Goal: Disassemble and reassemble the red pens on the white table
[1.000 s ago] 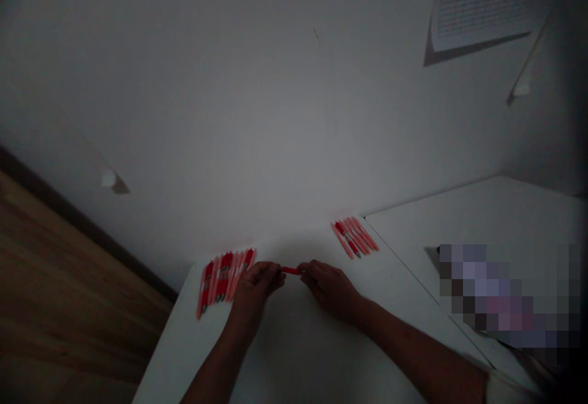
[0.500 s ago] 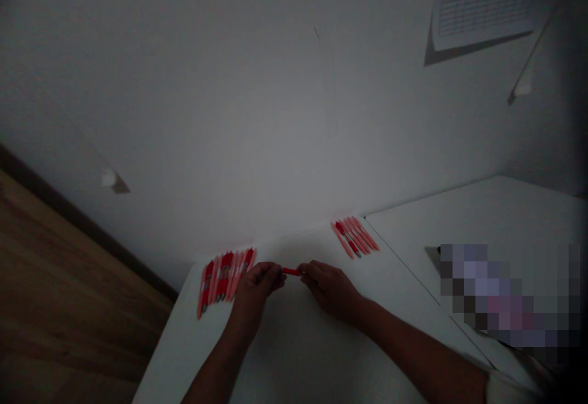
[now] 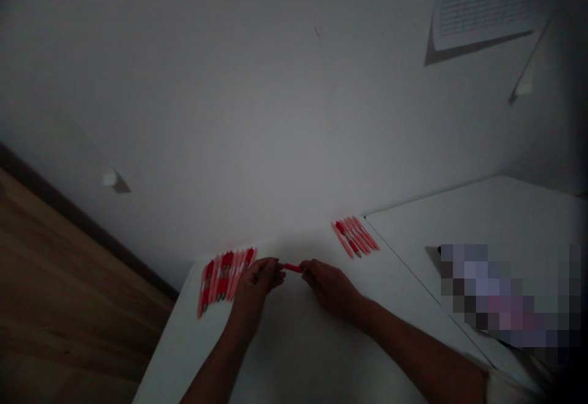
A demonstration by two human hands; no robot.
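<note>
Both my hands meet over the far middle of a white table (image 3: 298,355) in dim light. My left hand (image 3: 258,283) and my right hand (image 3: 329,286) each pinch one end of a red pen (image 3: 292,267) held level between them; fingers of both are curled closed. A row of several red and pink pens (image 3: 224,276) lies just left of my left hand. A smaller row of several red and pink pens (image 3: 355,236) lies at the back right, apart from my right hand.
A white wall (image 3: 257,116) rises right behind the table. A second white table (image 3: 482,214) adjoins on the right. A wooden floor (image 3: 55,306) lies to the left. A sheet of paper (image 3: 482,3) hangs on the wall, top right.
Both hands and the pen between them have shifted very slightly up and away; the grip looks the same. The pen rows have not moved.
</note>
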